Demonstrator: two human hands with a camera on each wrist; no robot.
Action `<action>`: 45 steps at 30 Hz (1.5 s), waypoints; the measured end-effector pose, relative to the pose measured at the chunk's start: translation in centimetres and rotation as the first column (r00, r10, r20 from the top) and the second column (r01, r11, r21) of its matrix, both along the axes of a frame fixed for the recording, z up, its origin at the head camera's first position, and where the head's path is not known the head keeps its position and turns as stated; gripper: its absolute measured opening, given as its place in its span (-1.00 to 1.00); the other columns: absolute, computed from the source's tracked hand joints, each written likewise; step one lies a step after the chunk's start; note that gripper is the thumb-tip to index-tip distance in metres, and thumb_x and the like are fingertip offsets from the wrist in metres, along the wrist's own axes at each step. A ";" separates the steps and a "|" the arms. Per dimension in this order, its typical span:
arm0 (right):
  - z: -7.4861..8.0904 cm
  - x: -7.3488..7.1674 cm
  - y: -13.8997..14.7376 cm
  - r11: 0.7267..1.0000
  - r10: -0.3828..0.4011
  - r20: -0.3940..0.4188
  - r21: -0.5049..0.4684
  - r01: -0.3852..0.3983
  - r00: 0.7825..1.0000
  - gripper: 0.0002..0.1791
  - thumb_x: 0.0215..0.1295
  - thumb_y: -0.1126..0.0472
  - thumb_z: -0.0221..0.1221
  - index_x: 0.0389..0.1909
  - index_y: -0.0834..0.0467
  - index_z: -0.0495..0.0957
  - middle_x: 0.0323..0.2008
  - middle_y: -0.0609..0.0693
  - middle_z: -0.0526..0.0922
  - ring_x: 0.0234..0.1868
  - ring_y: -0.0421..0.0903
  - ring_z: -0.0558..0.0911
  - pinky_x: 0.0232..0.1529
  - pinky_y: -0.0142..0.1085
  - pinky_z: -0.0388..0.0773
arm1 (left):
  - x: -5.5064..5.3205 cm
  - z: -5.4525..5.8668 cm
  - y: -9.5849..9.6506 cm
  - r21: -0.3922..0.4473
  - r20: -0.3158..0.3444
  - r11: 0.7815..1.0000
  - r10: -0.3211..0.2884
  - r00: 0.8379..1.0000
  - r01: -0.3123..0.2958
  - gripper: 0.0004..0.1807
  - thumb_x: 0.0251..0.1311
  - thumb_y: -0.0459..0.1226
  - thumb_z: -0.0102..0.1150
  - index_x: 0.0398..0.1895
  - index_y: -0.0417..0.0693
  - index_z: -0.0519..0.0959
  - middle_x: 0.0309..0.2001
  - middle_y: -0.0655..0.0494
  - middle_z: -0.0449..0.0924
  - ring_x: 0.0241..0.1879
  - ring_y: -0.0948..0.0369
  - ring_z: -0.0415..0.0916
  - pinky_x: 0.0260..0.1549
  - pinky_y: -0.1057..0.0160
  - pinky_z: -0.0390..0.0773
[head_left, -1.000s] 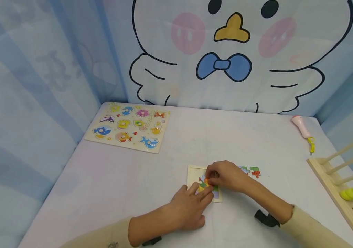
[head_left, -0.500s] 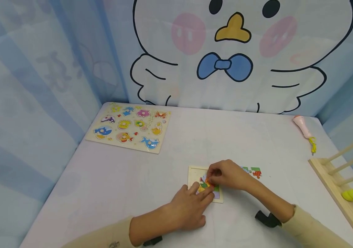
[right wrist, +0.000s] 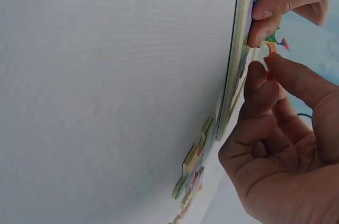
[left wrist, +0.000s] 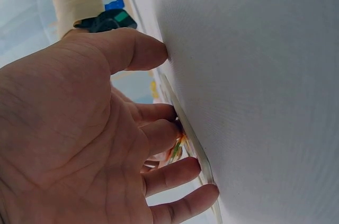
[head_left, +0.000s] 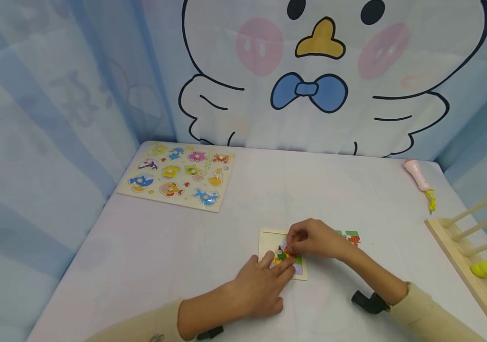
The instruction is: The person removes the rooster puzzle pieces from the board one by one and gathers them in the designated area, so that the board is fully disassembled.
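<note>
A small wooden puzzle tray (head_left: 268,236) lies on the white table, partly filled with colourful jigsaw pieces. My left hand (head_left: 257,287) rests on its near part, fingers spread and fairly straight. In the left wrist view, those fingertips (left wrist: 204,195) are right at the tray's edge. Over the tray's right side, my right hand (head_left: 315,241) pinches a puzzle piece (right wrist: 273,48) between thumb and fingers. The piece shows orange, green and red and stands tilted above the tray in the right wrist view. Much of it is hidden by the fingers.
Several loose puzzle pieces (head_left: 352,236) lie right of the tray, partly behind the right hand. A larger knob puzzle board (head_left: 183,199) sits at the back left. A pink pen-like object (head_left: 416,175) and a wooden bead rack (head_left: 453,251) are on the right.
My right hand has shifted slightly up and to the right, still pinching the puzzle piece, and covers more of the loose pieces. The left hand has stayed in place on the tray.
</note>
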State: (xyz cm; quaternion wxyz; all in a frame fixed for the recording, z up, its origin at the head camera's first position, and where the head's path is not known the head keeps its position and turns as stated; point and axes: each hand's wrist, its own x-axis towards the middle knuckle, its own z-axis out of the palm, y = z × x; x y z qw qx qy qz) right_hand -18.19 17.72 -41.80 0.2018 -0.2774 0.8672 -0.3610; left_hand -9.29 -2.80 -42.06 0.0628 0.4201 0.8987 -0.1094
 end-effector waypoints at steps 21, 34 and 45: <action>2.3 0.9 7.3 0.965 -0.247 0.133 -0.052 0.256 0.960 -0.84 0.21 0.19 0.36 -0.25 0.17 0.66 -0.37 0.06 0.67 -0.29 0.03 0.64 -0.25 -0.26 0.56 | 0.0 -0.1 0.1 0.003 0.024 1.000 0.027 0.999 -0.027 -0.28 0.27 0.16 0.02 0.46 0.21 0.19 0.50 0.35 0.07 0.13 0.16 0.19 -0.19 0.17 0.39; 1.3 2.0 11.5 0.933 -0.358 0.173 0.043 0.356 0.918 -0.79 0.25 0.14 0.32 -0.21 0.20 0.66 -0.34 0.05 0.69 -0.29 -0.04 0.57 -0.23 -0.26 0.52 | 0.1 0.0 -0.1 0.008 0.012 1.000 0.015 1.000 -0.015 -0.29 0.28 0.15 0.01 0.47 0.19 0.20 0.50 0.36 0.09 0.16 0.16 0.18 -0.11 0.14 0.40; 0.4 2.2 11.0 0.926 -0.348 -0.031 0.145 0.349 0.937 -0.90 0.18 0.21 0.35 -0.32 0.13 0.67 -0.46 -0.09 0.60 -0.41 -0.15 0.50 -0.40 -0.34 0.43 | 0.0 0.0 0.0 0.007 0.005 1.000 0.009 1.000 -0.009 -0.29 0.30 0.17 0.00 0.47 0.19 0.19 0.50 0.36 0.08 0.14 0.17 0.17 -0.14 0.17 0.39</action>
